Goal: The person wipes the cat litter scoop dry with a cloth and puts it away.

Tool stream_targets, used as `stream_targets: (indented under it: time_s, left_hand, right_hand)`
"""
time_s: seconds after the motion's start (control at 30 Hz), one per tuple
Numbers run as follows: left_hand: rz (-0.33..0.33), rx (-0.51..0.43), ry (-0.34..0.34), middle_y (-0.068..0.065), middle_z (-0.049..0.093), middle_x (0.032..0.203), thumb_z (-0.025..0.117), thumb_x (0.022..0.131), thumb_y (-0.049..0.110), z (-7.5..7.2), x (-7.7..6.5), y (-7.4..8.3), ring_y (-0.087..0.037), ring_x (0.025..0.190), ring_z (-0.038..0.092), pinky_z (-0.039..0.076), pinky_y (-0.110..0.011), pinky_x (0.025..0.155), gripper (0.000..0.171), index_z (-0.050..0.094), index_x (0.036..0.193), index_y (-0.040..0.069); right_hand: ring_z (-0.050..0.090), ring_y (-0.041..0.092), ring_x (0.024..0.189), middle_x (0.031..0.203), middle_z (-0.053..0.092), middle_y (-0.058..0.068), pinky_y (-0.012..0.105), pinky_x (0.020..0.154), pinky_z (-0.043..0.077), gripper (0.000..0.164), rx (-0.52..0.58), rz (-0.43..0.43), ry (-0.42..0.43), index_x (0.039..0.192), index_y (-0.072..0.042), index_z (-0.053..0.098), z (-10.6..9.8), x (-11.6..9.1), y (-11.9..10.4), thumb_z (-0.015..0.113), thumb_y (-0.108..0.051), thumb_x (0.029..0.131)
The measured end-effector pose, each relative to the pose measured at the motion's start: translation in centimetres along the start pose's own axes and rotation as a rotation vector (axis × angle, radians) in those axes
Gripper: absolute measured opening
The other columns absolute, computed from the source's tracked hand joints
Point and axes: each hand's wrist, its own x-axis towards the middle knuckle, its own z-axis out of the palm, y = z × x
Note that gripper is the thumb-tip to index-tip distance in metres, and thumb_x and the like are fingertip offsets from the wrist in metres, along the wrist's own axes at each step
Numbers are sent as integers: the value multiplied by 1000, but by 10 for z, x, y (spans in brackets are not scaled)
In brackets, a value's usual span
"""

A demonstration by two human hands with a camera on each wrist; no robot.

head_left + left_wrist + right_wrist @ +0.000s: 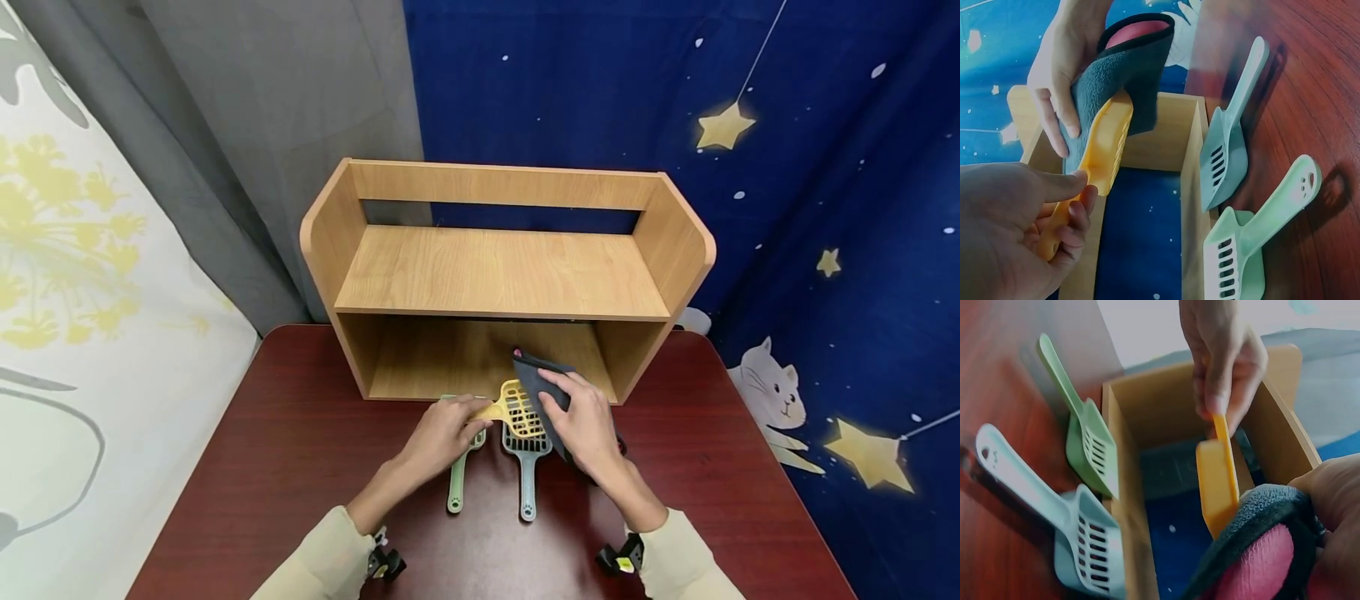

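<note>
My left hand (442,429) grips a yellow slotted litter scoop (517,408) by its handle, the scoop's head turned toward the right. A dark grey fuzzy cloth (1125,75) with black edging and a pink inner side is in my right hand (585,421), whose fingers lie over its outside. The cloth touches the yellow scoop's head in the left wrist view. Below them on the table lie a pale blue scoop (528,475) and a light green scoop (456,483), side by side, handles toward me. My left hand partly hides the green one's head.
A two-tier wooden shelf (498,271) stands at the back of the dark red table (300,467), right behind both hands. The scoop heads lie close to its front edge. Grey and blue star-print curtains (555,100) hang behind; a white patterned panel (112,292) is at the left.
</note>
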Motion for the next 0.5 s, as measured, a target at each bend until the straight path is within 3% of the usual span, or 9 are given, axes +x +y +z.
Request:
stream_targets:
  time_s: [0.17, 0.37, 0.5]
  left_hand:
    - [-9, -14, 10, -14, 77, 113, 79, 94, 11, 1, -1, -1, -32, 102, 75, 59, -48, 86, 31, 76, 122, -1]
    - [15, -11, 3, -12, 77, 110, 79, 94, 11, 5, 2, 3, -26, 96, 75, 59, -45, 83, 28, 77, 119, -1]
    - [20, -23, 4, -10, 77, 106, 79, 94, 9, 7, 5, 6, -19, 84, 70, 57, -37, 75, 26, 77, 118, 0]
  right_hand:
    - [72, 29, 82, 102, 78, 12, 45, 68, 53, 38, -17, 9, 17, 120, -9, 81, -1, 1, 1, 86, -3, 82]
    - [76, 29, 96, 106, 79, 10, 46, 77, 57, 37, 34, -6, -53, 120, -11, 81, 8, -2, -15, 87, -6, 84]
    - [76, 25, 99, 108, 79, 7, 41, 76, 58, 34, 95, 5, -67, 121, -12, 81, 11, -1, -25, 86, -7, 87]
